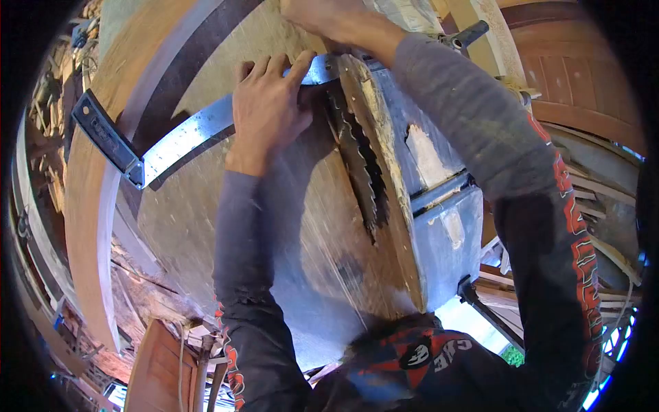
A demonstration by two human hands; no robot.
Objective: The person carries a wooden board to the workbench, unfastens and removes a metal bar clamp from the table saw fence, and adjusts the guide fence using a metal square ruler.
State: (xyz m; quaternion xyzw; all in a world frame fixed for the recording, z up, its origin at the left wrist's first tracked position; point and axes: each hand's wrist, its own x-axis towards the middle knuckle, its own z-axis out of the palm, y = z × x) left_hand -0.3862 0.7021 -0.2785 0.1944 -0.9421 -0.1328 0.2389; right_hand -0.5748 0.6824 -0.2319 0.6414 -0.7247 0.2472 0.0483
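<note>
My left hand (pixel 266 113) rests on the steel blade of a try square (pixel 189 134), its fingers hooked over the far edge. The square lies aslant on the worn wooden saw table (pixel 288 254), its dark stock (pixel 106 137) over a long timber board (pixel 96 226) at the left. The blade's far end reaches close to a toothed circular saw blade (pixel 366 168) standing in the table slot. At the top edge my right hand (pixel 326 17) stretches across beyond the square; its fingers are cut off from view.
Beside the saw blade runs a rough-edged wooden strip (pixel 384 178). Right of it are grey metal panels (pixel 449 233) and a dark clamp-like handle (pixel 470 34). Stacked planks (pixel 583 185) stand at the right. A brown wooden panel (pixel 154 367) leans at lower left.
</note>
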